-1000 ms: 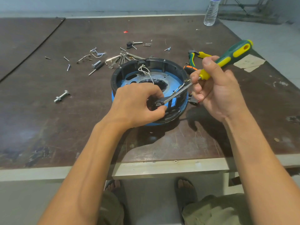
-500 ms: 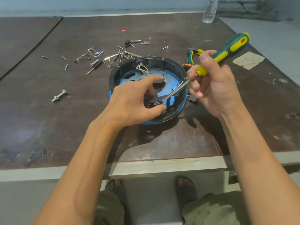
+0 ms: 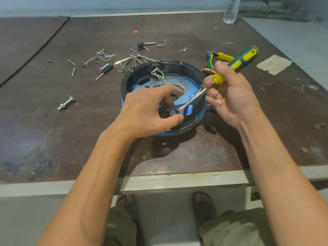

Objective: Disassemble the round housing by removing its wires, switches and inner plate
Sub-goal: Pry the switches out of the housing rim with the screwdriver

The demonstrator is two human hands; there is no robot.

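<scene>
Right hand (image 3: 229, 96) grips screwdriver (image 3: 237, 64); shaft slants down-left over the housing (image 3: 134, 77) rim to the switch (image 3: 172, 110).
Left hand (image 3: 150, 110) clamps the near wall, thumb outside, touching distance from the tip. Switch sits inside that wall, nearer the left hand; wires (image 3: 158, 73) at far wall, housing on bench (image 3: 88, 130).

Bottle (image 3: 231, 13): top cut off by the upper edge.
Housing (image 3: 177, 68): near-left rim hidden behind left hand (image 3: 149, 112).
Pliers (image 3: 219, 56): partly hidden behind right hand (image 3: 230, 100) and screwdriver (image 3: 237, 63).
</scene>
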